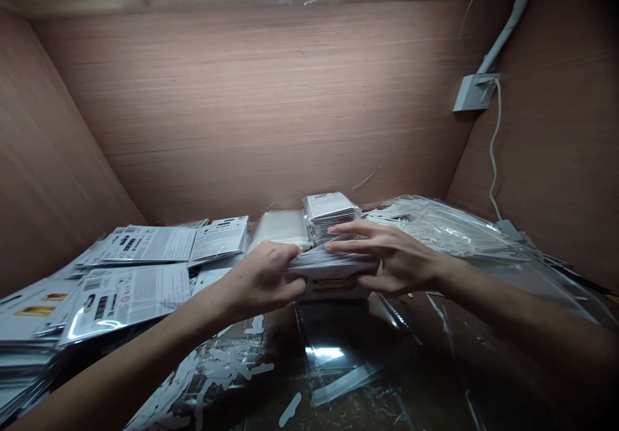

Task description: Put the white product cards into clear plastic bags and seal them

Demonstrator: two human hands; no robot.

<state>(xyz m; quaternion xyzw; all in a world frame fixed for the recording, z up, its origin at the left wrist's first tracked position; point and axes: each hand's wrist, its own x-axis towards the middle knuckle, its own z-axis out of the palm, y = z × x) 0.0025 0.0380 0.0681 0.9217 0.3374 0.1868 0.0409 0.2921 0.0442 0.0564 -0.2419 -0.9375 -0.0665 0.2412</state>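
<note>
Two bare forearms, the left forearm [120,370] and the right forearm [522,315], reach in from the lower corners over dark, glossy plastic film [348,353] strewn with white backing scraps [227,370]. At the centre, the left hand [261,280] and the right hand [394,260] close on opposite ends of a thin sheaf of sleeved packets [333,264], a narrow grip with the right fingers [358,229] spread across its top. Directly behind the grip stands a squared pile of packets [330,215], with clear plastic sleeves [279,228] just to its left. Farther left, printed cards in glossy sleeves [126,302] lie in overlapping piles; to the right of the grip lies a clear bag of white strips [435,228]. Many packets appear sleeved already, but how many remain unsleeved cannot be told. Beneath the sheaf, a white carton [333,289] is mostly hidden by the hands. Glare hides the sheaf's print and count, and the left piles run out of frame.
</note>
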